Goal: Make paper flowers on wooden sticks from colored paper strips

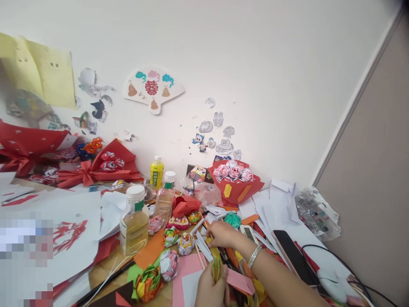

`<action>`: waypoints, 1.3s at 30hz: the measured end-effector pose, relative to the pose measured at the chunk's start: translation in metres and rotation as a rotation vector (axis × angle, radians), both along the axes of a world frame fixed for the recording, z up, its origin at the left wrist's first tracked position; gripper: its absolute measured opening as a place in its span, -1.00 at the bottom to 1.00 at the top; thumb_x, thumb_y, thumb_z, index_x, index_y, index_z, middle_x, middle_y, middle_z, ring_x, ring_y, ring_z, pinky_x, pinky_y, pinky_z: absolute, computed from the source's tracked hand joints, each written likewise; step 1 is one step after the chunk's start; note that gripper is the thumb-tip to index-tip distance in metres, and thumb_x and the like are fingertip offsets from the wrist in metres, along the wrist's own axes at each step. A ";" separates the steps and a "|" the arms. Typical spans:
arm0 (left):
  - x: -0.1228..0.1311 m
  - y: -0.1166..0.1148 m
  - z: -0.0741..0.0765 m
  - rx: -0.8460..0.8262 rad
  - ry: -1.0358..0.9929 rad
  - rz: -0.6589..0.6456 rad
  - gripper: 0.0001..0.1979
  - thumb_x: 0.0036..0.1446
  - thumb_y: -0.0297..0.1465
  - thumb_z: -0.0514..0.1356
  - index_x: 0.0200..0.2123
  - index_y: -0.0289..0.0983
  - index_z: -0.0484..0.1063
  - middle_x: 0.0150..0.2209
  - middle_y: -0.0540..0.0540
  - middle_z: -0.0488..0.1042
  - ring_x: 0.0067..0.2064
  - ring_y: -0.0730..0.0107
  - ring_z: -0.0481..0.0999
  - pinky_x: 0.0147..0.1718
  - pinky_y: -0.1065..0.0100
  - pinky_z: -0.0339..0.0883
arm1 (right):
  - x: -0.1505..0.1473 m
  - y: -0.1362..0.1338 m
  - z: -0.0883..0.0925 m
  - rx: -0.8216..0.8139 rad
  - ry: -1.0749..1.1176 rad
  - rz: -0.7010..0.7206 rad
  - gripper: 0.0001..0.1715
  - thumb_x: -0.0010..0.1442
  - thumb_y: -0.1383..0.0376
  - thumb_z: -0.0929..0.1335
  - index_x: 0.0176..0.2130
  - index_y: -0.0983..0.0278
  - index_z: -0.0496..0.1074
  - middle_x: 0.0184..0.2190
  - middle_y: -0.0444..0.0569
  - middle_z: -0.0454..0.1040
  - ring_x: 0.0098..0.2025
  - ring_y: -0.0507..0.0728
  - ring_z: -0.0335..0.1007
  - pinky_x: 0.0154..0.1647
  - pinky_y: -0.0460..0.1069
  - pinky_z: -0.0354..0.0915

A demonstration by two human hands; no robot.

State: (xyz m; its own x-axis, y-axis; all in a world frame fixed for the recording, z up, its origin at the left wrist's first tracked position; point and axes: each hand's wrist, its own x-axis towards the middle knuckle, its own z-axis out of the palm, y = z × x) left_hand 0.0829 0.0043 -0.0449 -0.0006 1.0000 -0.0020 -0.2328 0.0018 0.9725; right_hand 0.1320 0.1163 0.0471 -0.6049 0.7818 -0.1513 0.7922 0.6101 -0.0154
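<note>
The left hand [211, 288] is curled closed around a striped paper bud [216, 269], which pokes up between thumb and fingers at the bottom of the view. The right hand [220, 234] reaches palm down into the heap beyond it, beside a pale paper strip [204, 246]; its fingertips are partly lost there, so I cannot tell whether they pinch anything. Squeezing too hard could crush the bud's folds, and the right forearm, sweeping sideways, might drag the loose scraps or nudge the phone [292, 256] and its black cable [326, 248]. Paper flowers [186, 243] crowd the left side, with a capped bottle [134, 226] behind that a wide swing might tip. The wall [281, 106] closes off the back; bare table [99, 268] shows only in patches, mostly left, and its near edge is out of view
</note>
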 end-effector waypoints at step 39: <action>-0.013 -0.001 0.033 -0.156 -0.120 -0.088 -0.44 -0.32 0.17 0.12 -0.51 -0.19 0.13 -0.88 0.14 0.25 -0.87 0.64 -0.04 -0.87 0.53 -0.18 | 0.072 -0.086 -0.002 -0.380 0.811 -0.181 -0.91 0.01 0.29 0.32 -0.44 0.28 0.37 -0.43 -0.12 0.38 -0.33 0.08 0.27 -0.32 -0.09 0.15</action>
